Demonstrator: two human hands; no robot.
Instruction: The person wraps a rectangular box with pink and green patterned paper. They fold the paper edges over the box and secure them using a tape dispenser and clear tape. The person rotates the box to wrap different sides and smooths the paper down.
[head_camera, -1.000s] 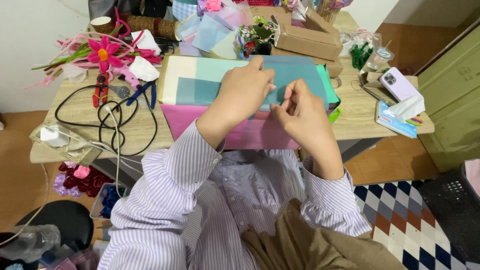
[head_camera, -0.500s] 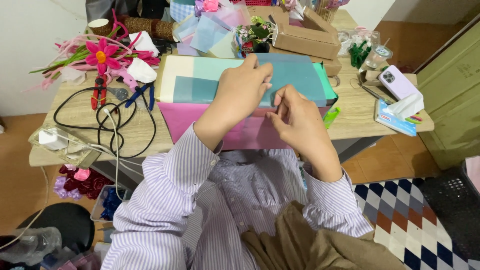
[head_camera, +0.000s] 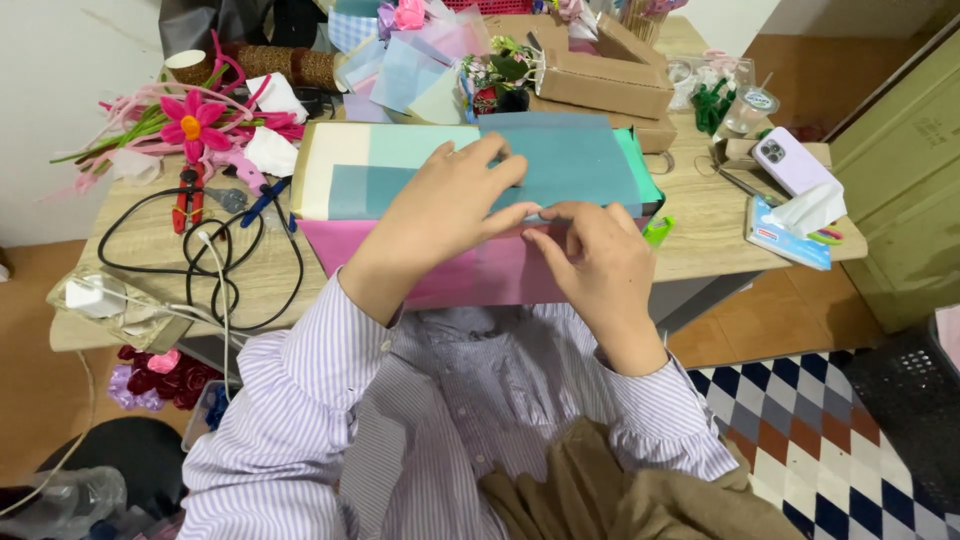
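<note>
Teal sheet (head_camera: 570, 160): one | left hand (head_camera: 450, 205) flat, released | right hand (head_camera: 595, 255) pinching its edge

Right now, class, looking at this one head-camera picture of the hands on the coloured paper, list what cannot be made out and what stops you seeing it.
- Head view: the left hand covers the middle of the teal sheet.
- The right hand hides its own fingertips at the sheet's near edge, so whether they pinch it cannot be told.
- The pink sheet runs under both wrists.
- The cardboard box hides what stands behind it.
- The bottle is cut off by the picture's edge.
</note>
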